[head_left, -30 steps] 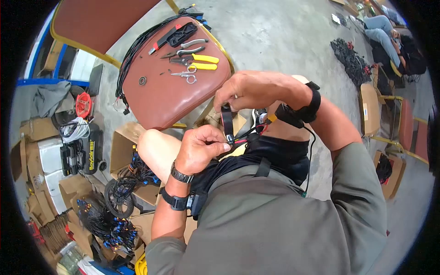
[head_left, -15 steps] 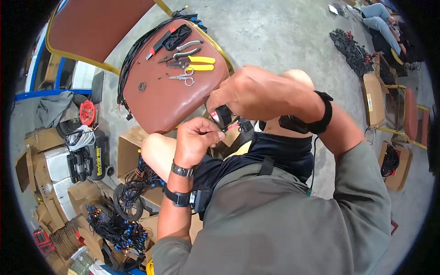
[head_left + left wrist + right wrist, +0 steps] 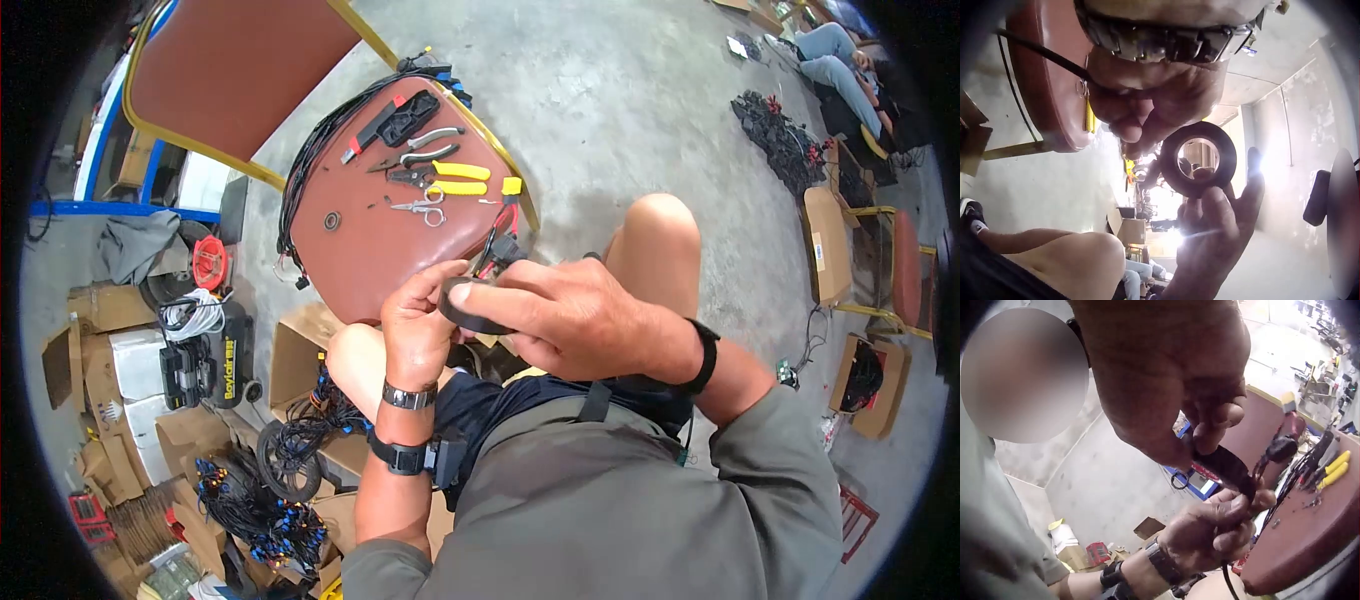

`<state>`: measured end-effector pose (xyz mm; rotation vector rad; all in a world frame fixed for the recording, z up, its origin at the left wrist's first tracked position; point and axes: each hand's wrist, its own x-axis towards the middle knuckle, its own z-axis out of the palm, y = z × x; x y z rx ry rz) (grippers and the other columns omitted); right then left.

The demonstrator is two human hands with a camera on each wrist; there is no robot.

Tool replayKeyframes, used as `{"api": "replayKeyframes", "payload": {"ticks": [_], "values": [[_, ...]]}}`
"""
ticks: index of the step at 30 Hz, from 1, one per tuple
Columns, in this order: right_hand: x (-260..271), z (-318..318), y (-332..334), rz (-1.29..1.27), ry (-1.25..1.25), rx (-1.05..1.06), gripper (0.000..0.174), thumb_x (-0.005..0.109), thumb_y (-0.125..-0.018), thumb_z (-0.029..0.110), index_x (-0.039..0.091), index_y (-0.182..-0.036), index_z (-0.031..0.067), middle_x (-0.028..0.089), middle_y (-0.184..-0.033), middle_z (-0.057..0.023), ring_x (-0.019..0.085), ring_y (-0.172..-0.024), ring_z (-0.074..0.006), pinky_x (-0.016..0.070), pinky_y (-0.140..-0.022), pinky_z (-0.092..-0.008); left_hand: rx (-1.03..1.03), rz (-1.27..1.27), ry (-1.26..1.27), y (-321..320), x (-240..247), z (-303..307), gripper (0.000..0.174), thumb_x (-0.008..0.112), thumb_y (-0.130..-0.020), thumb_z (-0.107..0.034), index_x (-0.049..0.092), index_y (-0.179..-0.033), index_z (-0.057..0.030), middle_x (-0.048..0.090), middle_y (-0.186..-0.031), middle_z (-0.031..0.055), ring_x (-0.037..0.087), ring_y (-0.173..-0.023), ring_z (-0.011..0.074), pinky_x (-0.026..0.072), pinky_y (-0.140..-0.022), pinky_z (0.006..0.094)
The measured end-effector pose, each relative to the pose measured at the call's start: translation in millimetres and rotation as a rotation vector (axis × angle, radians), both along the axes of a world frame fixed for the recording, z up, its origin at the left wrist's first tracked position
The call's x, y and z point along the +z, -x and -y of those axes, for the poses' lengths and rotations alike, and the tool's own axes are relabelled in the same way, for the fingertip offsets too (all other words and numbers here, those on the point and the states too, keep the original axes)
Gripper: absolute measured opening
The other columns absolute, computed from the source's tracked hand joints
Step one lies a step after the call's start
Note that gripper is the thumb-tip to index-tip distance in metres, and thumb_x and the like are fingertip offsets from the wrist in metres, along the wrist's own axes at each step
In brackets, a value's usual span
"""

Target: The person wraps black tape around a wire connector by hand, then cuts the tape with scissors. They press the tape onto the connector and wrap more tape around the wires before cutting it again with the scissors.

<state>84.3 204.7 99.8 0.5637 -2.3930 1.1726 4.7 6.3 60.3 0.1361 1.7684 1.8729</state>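
Note:
My left hand (image 3: 416,325) pinches a cable with red and black wires (image 3: 488,255) between thumb and fingertips. These wires run up past the hands to a yellow connector (image 3: 511,187) near the chair's edge, with a black part (image 3: 508,248) along them. In my right hand (image 3: 580,315) is a roll of black tape (image 3: 1227,159), gripped between thumb and fingers. The left wrist view shows the roll as a ring, just beside the left fingertips. A strip of black tape (image 3: 1232,467) spans from the right fingers to the left fingertips in the right wrist view.
A red-brown chair seat (image 3: 370,250) holds scissors (image 3: 420,207), yellow-handled strippers (image 3: 460,180), pliers (image 3: 430,154), a cutter (image 3: 370,130) and a small ring (image 3: 332,222). Black cables (image 3: 300,190) line its edge. Cardboard boxes and cable bundles (image 3: 260,510) stand left; a person (image 3: 845,85) sits far right.
The right hand has swung down toward the body with the tape roll. The yellow connector, earlier near the right wrist, now points up beside the chair. The left hand keeps its pinch.

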Motion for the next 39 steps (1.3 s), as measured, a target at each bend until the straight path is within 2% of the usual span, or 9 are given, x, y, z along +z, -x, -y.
{"api": "replayKeyframes", "payload": {"ticks": [3, 6, 9, 15, 19, 25, 32, 35, 39], "values": [[-18.2, 4.3, -10.8, 0.049, 0.089, -0.04, 0.067, 0.069, -0.074, -0.003, 0.052, -0.136, 0.0125, 0.063, -0.09, -0.0096, 0.067, -0.071, -0.0319, 0.0532, -0.053, -0.0415, 0.035, -0.083, -0.138, 1.8, -10.1, 3.6, 0.038, 0.062, -0.086, 0.015, 0.065, -0.122, 0.0032, 0.073, -0.098, 0.0113, 0.065, -0.069, 0.0117, 0.0513, -0.054, 0.0237], [-31.0, 2.0, -15.5, -0.007, 0.095, -0.01, 0.076, 0.069, -0.065, -0.009, 0.047, -0.137, 0.0048, 0.063, -0.089, -0.0101, 0.062, -0.062, -0.0268, 0.0493, -0.049, -0.0351, 0.021, -0.006, -0.175, 4.2, -5.6, 8.7, 0.038, 0.062, -0.086, 0.014, 0.065, -0.122, 0.0031, 0.073, -0.097, 0.011, 0.066, -0.07, 0.0123, 0.0515, -0.055, 0.0235], [-37.4, 2.5, -23.0, 0.114, 0.174, -0.031, 0.061, 0.069, -0.072, -0.004, 0.054, -0.129, 0.0085, 0.063, -0.093, -0.0114, 0.066, -0.074, -0.0335, 0.055, -0.06, -0.0398, -0.013, 0.017, -0.172, 5.2, -2.7, 10.1, 0.038, 0.062, -0.085, 0.013, 0.064, -0.121, 0.0026, 0.072, -0.097, 0.0105, 0.067, -0.072, 0.0139, 0.0513, -0.056, 0.0231], [-48.9, -8.1, -22.7, 0.226, 0.157, -0.005, 0.05, 0.078, -0.076, 0.015, 0.059, -0.121, 0.0049, 0.061, -0.103, -0.016, 0.062, -0.096, -0.0343, 0.0522, -0.082, -0.0421, 0.011, 0.034, -0.179, -0.3, -3.8, 4.1, 0.034, 0.063, -0.086, 0.009, 0.065, -0.119, 0.002, 0.071, -0.099, 0.0107, 0.068, -0.07, 0.0148, 0.0512, -0.055, 0.0238], [-71.1, -5.4, -24.9, 0.342, 0.406, 0.061, 0.053, 0.076, -0.088, 0.038, 0.058, -0.121, 0.0013, 0.058, -0.105, -0.0158, 0.06, -0.098, -0.0293, 0.0496, -0.085, -0.0386, 0.005, 0.042, -0.118, -7.1, -6.3, -1.5, 0.029, 0.065, -0.089, 0.005, 0.064, -0.118, 0.002, 0.071, -0.096, 0.0109, 0.066, -0.07, 0.0149, 0.0499, -0.054, 0.023], [-98.0, 13.7, -19.9, 0.711, 0.891, 0.062, 0.043, 0.065, -0.095, 0.031, 0.061, -0.122, -0.0016, 0.064, -0.114, -0.0154, 0.06, -0.108, -0.0215, 0.0477, -0.095, -0.0353, -0.021, 0.018, -0.055, -11.9, -14.2, -7.2, 0.026, 0.066, -0.087, 0.006, 0.066, -0.112, 0.0006, 0.069, -0.09, 0.0064, 0.065, -0.068, 0.0129, 0.0484, -0.053, 0.0222], [-85.7, 6.5, -12.1, 0.894, 0.844, 0.162, 0.027, 0.059, -0.097, 0.016, 0.064, -0.117, -0.0011, 0.065, -0.112, -0.0061, 0.055, -0.105, -0.0124, 0.0452, -0.093, -0.0308, -0.083, 0.084, -0.088, -12.6, -18.4, -6.4, 0.026, 0.063, -0.084, 0.011, 0.065, -0.109, 0.0007, 0.066, -0.09, 0.0054, 0.063, -0.066, 0.0117, 0.0485, -0.053, 0.0222], [-94.2, 15.2, -13.2, 0.787, 0.902, 0.146, 0.028, 0.061, -0.096, 0.021, 0.065, -0.112, -0.0007, 0.065, -0.102, -0.0074, 0.057, -0.098, -0.015, 0.0458, -0.089, -0.0325, -0.041, 0.126, -0.1, -12.9, -15.8, -8.6, 0.026, 0.063, -0.083, 0.011, 0.065, -0.107, 0.0001, 0.066, -0.089, 0.0054, 0.062, -0.064, 0.0113, 0.046, -0.051, 0.0222], [-94.0, 11.4, -13.2, 0.603, 0.63, 0.065, 0.026, 0.062, -0.095, 0.024, 0.066, -0.107, 0.0005, 0.062, -0.091, -0.0111, 0.059, -0.089, -0.0219, 0.047, -0.082, -0.0361, -0.045, 0.177, -0.172, -15.9, -19.5, -6.0, 0.028, 0.063, -0.081, 0.011, 0.065, -0.106, -0.0007, 0.066, -0.09, 0.0059, 0.058, -0.061, 0.0109, 0.0427, -0.048, 0.0218]]}}
